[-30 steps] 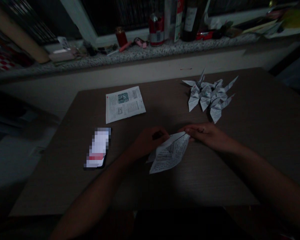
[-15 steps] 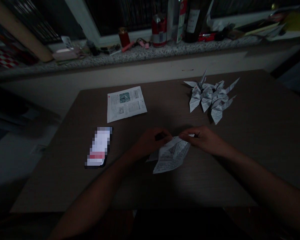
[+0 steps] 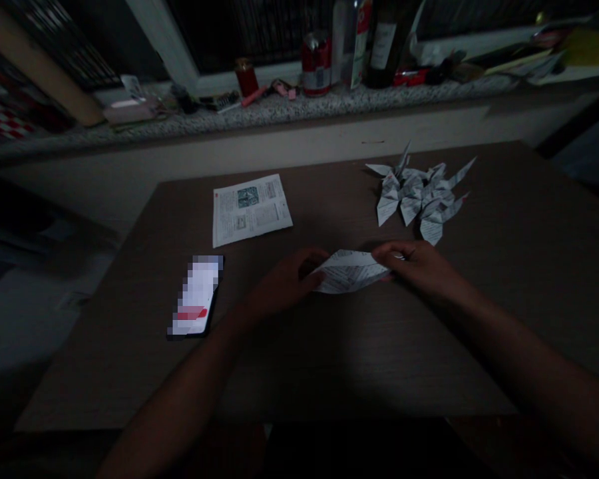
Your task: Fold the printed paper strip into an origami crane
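A folded sheet of printed paper (image 3: 350, 274) is held between my two hands over the middle of the table. My left hand (image 3: 299, 276) pinches its left end, with the thumb on the near side. At the opposite end, my right hand (image 3: 408, 261) grips the right corner between thumb and fingers. The paper lies wide and low, with creases across its printed face. Just beyond my right hand sits a cluster of several folded paper cranes (image 3: 422, 196) made from similar printed paper.
On the brown table (image 3: 289, 372), a flat stack of printed sheets (image 3: 252, 210) lies at the back left, and a phone (image 3: 197, 296) with a lit screen lies nearer. Behind, a stone windowsill (image 3: 279, 110) carries a red can (image 3: 316, 63), a dark bottle (image 3: 382, 50) and a red jar (image 3: 246, 77).
The paper has gone from hanging down toward me to lying wide and flatter between my hands. My hands have moved slightly apart, and its lower flap has swung up and away.
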The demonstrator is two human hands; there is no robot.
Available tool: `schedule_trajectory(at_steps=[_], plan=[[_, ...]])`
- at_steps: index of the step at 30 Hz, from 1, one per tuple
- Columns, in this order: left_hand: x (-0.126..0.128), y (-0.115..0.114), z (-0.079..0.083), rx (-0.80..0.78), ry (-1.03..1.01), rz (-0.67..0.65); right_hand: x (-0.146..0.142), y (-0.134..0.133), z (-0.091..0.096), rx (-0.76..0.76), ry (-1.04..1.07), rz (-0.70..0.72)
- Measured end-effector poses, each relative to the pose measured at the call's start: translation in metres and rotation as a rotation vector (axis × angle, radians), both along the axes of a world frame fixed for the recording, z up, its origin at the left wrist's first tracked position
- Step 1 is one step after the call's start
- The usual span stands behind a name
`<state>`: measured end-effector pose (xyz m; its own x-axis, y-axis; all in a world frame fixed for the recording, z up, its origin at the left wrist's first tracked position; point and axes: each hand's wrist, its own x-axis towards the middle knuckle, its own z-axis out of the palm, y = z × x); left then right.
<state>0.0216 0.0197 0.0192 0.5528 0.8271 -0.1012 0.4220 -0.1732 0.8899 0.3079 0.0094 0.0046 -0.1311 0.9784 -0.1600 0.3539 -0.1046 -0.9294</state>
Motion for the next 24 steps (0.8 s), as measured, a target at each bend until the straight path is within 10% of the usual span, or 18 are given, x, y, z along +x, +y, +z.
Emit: schedule_trajectory(at_steps=[15,24], plan=[[0.009,-0.004,0.000,0.058,0.004,-0.046,-0.015,-0.010,0.001,-0.163,0.088,0.475],[-0.002,0.009,-0.007,-0.010,-0.039,-0.053,-0.015,-0.014,-0.006,-0.200,0.109,0.439]])
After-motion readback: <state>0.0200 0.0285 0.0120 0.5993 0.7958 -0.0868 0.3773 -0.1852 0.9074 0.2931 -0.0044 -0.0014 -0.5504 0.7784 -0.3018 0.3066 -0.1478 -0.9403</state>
